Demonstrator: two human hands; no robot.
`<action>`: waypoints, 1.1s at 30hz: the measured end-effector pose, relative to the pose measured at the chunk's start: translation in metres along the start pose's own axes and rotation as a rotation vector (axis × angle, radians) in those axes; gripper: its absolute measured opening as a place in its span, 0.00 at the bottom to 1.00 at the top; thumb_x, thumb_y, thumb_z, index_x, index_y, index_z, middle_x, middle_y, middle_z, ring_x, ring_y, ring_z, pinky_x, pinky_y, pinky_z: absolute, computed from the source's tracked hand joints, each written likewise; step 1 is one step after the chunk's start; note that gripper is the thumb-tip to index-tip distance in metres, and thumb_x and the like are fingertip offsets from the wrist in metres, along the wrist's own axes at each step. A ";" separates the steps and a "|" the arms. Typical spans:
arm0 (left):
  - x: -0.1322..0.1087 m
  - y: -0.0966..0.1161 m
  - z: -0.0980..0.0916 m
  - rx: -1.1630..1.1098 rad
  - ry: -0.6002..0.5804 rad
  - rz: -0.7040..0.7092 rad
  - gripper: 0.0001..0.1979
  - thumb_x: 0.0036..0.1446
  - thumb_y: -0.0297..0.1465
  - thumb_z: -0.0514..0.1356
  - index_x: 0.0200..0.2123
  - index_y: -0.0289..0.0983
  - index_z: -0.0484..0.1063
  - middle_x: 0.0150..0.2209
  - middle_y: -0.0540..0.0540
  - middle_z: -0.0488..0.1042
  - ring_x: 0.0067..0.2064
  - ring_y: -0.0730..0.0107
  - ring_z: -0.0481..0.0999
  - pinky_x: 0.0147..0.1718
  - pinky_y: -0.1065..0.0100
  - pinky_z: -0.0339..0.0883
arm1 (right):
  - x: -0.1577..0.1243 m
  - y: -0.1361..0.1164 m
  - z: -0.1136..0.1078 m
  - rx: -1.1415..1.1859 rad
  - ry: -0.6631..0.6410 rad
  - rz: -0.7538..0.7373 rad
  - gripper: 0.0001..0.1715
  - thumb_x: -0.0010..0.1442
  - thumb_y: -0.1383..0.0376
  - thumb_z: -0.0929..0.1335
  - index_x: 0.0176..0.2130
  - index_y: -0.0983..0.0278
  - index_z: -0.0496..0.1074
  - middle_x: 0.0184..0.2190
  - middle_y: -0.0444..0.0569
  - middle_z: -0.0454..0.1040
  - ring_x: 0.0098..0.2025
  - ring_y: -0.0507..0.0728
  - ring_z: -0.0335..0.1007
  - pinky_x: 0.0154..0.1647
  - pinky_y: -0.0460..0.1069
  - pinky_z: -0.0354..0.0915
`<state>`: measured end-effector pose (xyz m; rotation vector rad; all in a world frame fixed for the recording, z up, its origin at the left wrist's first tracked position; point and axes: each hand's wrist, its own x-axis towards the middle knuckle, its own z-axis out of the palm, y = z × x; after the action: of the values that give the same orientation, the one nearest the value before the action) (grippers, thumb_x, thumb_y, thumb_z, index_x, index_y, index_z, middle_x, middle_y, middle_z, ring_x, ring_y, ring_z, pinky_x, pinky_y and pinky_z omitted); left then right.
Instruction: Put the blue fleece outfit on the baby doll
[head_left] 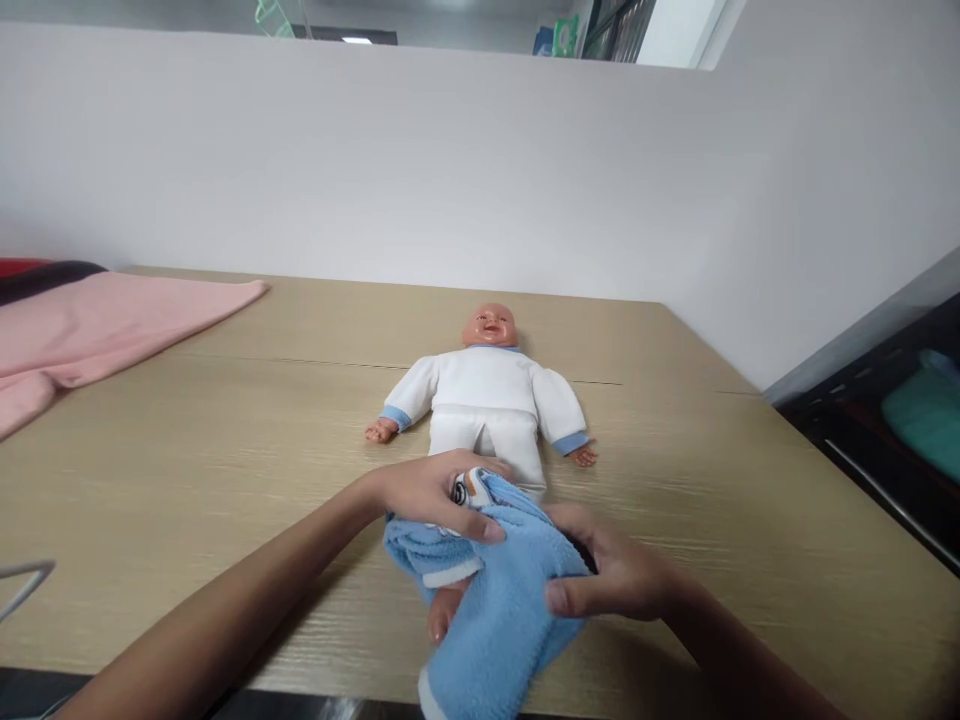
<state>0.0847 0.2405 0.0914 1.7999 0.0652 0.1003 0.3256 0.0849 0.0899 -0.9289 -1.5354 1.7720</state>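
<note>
A baby doll (486,380) lies on its back, head at the far end, in a white top and white trousers with blue cuffs. Blue fleece pants (495,620) with white hems cover its lower legs. One bare doll foot (444,610) pokes out of a bunched pant leg on the left; the other foot is hidden. My left hand (450,495) is closed on the pants near the waistband, by a small printed patch. Further right, my right hand (607,570) grips the other pant leg, thumb on top and fingers mostly hidden in the fabric. That leg hangs toward the near table edge.
The wooden table (300,420) meets a white wall (375,160) at the back. A pink cloth (112,320) lies at the left, beside dark and red fabric. Grey bent wire or tubing (30,580) shows at the near left. Dark shelving (862,420) stands beyond the right edge.
</note>
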 end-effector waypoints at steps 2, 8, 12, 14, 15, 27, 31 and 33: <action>0.000 0.000 -0.001 -0.029 -0.014 -0.003 0.19 0.59 0.43 0.76 0.47 0.38 0.81 0.44 0.45 0.78 0.45 0.57 0.79 0.45 0.63 0.76 | -0.001 0.001 0.002 0.045 -0.017 -0.019 0.37 0.57 0.45 0.83 0.57 0.63 0.81 0.44 0.49 0.79 0.43 0.59 0.74 0.42 0.49 0.71; -0.007 -0.005 -0.002 -0.196 -0.060 -0.066 0.30 0.64 0.51 0.72 0.62 0.40 0.78 0.52 0.43 0.84 0.59 0.48 0.81 0.64 0.53 0.75 | 0.000 0.010 0.004 0.108 0.048 0.007 0.50 0.56 0.44 0.84 0.70 0.55 0.73 0.57 0.55 0.82 0.59 0.70 0.79 0.61 0.62 0.74; -0.009 -0.008 0.001 -0.180 -0.015 -0.098 0.29 0.69 0.51 0.69 0.66 0.43 0.75 0.57 0.45 0.83 0.62 0.52 0.80 0.68 0.54 0.71 | -0.004 0.004 0.006 0.052 0.047 0.045 0.47 0.55 0.47 0.85 0.67 0.58 0.75 0.54 0.53 0.82 0.55 0.66 0.81 0.60 0.61 0.76; -0.008 -0.007 0.003 -0.160 -0.003 -0.101 0.27 0.70 0.50 0.69 0.65 0.43 0.75 0.56 0.46 0.83 0.60 0.55 0.81 0.66 0.56 0.72 | -0.007 -0.003 0.006 0.012 0.015 0.082 0.43 0.55 0.46 0.85 0.62 0.60 0.78 0.49 0.52 0.83 0.50 0.64 0.81 0.55 0.57 0.77; -0.007 -0.006 0.004 -0.150 -0.003 -0.101 0.26 0.71 0.50 0.68 0.64 0.43 0.76 0.54 0.46 0.83 0.58 0.56 0.82 0.65 0.57 0.73 | -0.008 -0.008 0.006 -0.013 -0.007 0.104 0.40 0.55 0.46 0.85 0.59 0.60 0.80 0.47 0.51 0.83 0.48 0.63 0.80 0.52 0.56 0.78; -0.004 0.012 0.007 -0.344 -0.507 -0.294 0.17 0.61 0.46 0.76 0.42 0.40 0.85 0.42 0.41 0.87 0.45 0.47 0.90 0.52 0.52 0.87 | -0.010 0.000 0.001 -0.050 -0.003 0.072 0.35 0.62 0.37 0.79 0.51 0.62 0.83 0.43 0.49 0.81 0.47 0.61 0.76 0.53 0.55 0.75; -0.006 0.002 -0.002 -0.172 -0.276 -0.164 0.20 0.62 0.49 0.75 0.41 0.37 0.86 0.40 0.43 0.87 0.42 0.53 0.88 0.50 0.58 0.85 | -0.008 0.005 0.000 -0.023 0.027 0.132 0.34 0.64 0.37 0.78 0.54 0.60 0.83 0.44 0.50 0.81 0.49 0.63 0.77 0.57 0.57 0.74; -0.008 -0.006 -0.007 -0.179 -0.226 -0.128 0.22 0.63 0.51 0.74 0.44 0.38 0.87 0.42 0.43 0.88 0.46 0.51 0.88 0.54 0.57 0.84 | -0.007 0.008 -0.001 -0.042 0.026 0.113 0.31 0.67 0.38 0.76 0.52 0.60 0.82 0.42 0.49 0.80 0.45 0.60 0.77 0.53 0.56 0.75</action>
<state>0.0761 0.2475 0.0864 1.6133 0.0092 -0.1832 0.3301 0.0782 0.0831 -1.0744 -1.5355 1.8047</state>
